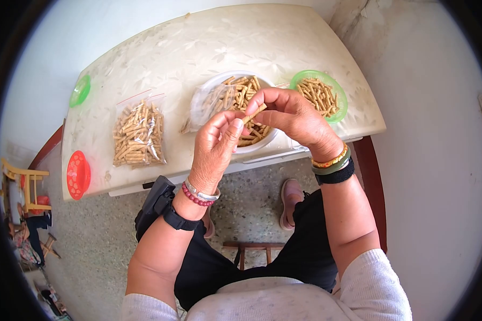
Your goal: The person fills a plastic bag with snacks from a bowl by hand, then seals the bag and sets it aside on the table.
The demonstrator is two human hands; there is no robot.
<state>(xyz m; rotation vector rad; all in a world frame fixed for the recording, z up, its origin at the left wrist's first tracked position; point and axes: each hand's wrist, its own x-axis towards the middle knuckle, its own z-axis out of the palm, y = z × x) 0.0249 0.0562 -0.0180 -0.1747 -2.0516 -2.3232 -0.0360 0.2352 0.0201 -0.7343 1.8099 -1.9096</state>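
My left hand (211,147) pinches a tan, ridged, stick-shaped piece (255,114) between thumb and fingers. On the piece's other end, the thumb and fingers of my right hand (300,120) are closed. Both hands are over a white bowl (257,147) heaped with similar short tan sticks (245,92). A clear plastic bag (211,104) lies across the bowl's left side. Right of the bowl, a green plastic basket (343,104) holds thinner tan sticks (317,96). Left of it lies a clear zip bag (140,134) full of the sticks.
The pale patterned table (198,43) stands against the wall. A red plastic basket (78,175) sits at its left front corner, a green one (80,90) at its far left edge. A wooden stool (249,247) shows between my legs; a yellow wooden chair (29,184) stands at left.
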